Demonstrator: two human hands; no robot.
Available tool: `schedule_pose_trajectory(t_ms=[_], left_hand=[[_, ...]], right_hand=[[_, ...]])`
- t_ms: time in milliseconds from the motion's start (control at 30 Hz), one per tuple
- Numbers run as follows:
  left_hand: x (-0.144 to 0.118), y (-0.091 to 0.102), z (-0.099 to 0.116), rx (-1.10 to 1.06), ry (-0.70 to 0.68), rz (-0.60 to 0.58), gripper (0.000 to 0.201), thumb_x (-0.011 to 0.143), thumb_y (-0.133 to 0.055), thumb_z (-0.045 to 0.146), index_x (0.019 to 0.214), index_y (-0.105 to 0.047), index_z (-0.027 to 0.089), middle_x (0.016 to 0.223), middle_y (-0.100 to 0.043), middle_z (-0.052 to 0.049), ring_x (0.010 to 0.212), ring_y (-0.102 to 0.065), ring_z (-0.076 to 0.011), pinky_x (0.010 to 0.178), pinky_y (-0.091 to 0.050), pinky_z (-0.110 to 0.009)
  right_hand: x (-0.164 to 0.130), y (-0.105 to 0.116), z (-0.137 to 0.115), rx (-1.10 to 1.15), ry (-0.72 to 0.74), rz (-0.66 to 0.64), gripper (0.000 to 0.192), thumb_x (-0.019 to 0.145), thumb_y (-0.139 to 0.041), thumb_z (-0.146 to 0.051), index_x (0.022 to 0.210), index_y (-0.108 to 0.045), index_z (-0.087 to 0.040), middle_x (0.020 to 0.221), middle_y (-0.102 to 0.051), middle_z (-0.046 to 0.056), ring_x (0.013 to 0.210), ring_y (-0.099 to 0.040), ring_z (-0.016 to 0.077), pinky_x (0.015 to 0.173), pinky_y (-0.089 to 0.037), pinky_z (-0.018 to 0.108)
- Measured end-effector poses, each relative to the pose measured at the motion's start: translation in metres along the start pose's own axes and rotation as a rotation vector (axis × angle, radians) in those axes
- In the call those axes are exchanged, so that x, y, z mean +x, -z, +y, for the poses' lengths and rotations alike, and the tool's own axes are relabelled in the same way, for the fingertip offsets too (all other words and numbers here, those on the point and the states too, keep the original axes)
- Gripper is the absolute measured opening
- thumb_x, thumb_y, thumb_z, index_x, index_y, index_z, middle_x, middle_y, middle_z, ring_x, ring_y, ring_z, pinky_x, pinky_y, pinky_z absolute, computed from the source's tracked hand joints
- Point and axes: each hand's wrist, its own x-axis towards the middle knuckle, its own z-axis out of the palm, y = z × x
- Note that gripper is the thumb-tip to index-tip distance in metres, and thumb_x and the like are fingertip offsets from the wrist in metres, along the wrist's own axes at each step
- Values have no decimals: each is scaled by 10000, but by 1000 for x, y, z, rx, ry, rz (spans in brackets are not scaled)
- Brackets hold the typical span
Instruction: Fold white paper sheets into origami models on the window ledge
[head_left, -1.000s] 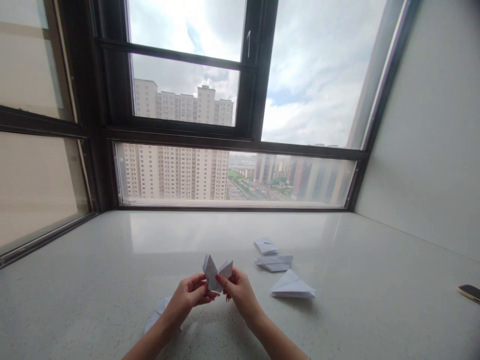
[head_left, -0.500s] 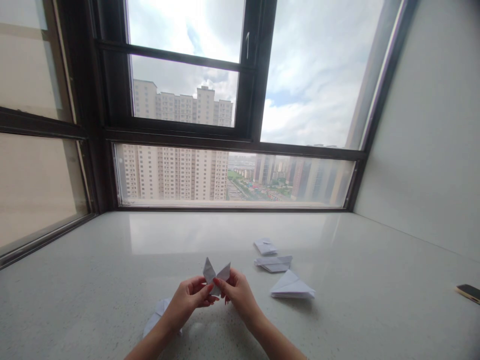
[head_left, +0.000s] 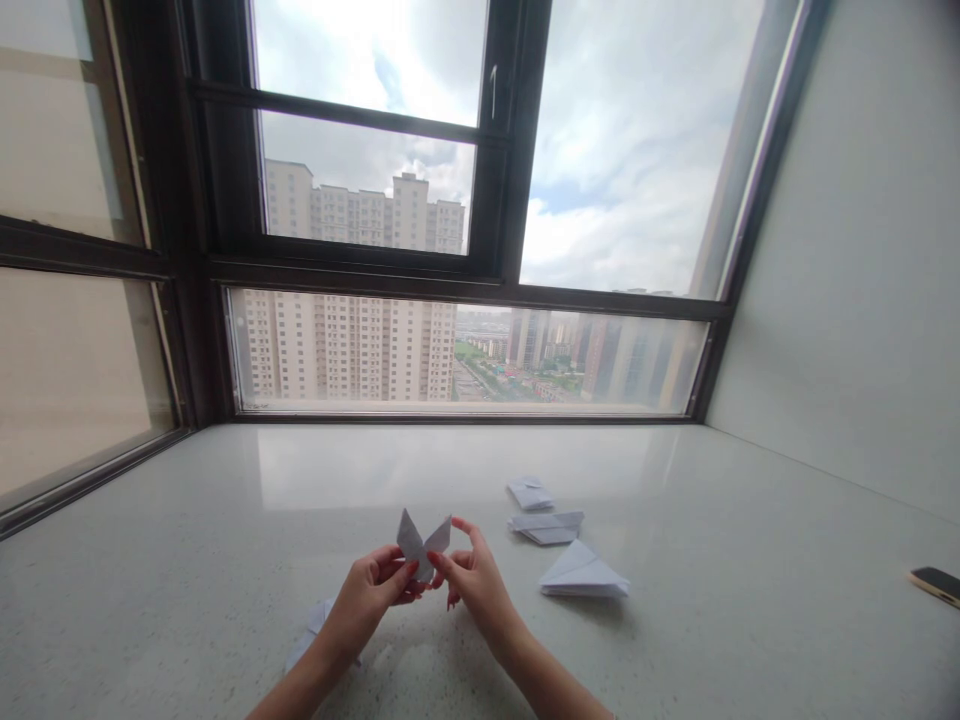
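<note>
A small folded white paper piece point(head_left: 421, 550) with two pointed flaps rising in a V is held up above the pale counter. My left hand point(head_left: 375, 592) pinches its left lower side between thumb and fingers. On the other side, my right hand point(head_left: 474, 580) has its thumb against the paper's middle, and the index finger reaches up to the tip of the right flap. Its remaining fingers are curled beneath, so the paper's lower end is partly hidden.
Right of my hands lie a folded paper square point(head_left: 529, 492), a long folded paper point(head_left: 547, 527) and a folded paper triangle point(head_left: 585, 572). More folded paper point(head_left: 311, 632) sits partly behind my left forearm. A dark phone-like object point(head_left: 936, 584) rests at the far right. Windows point(head_left: 472, 350) stand behind the counter.
The folded paper and both hands have shifted slightly left. My right index finger has straightened up to the right flap's tip, and the flaps show more fully.
</note>
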Motion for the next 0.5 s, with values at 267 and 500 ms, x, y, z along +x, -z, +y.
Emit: schedule_pose_trajectory(t_ms=[267, 500], left_hand=[[3, 2, -1, 97, -13, -56, 317, 605, -660, 388, 766, -532, 147, 670, -668, -67, 637, -612, -188, 598, -457, -288], [1, 41, 34, 656, 23, -221, 399, 627, -604, 415, 951, -565, 185, 989, -579, -42, 722, -487, -143, 647, -393, -246]], right_hand=[[2, 1, -1, -60, 10, -94, 394, 571, -620, -507, 641, -535, -129, 436, -489, -52, 344, -383, 48, 329, -282, 170], [-1, 1, -10, -86, 32, 19, 365, 578, -613, -485, 591, -540, -128, 435, -470, -48, 372, -392, 52, 332, -277, 166]])
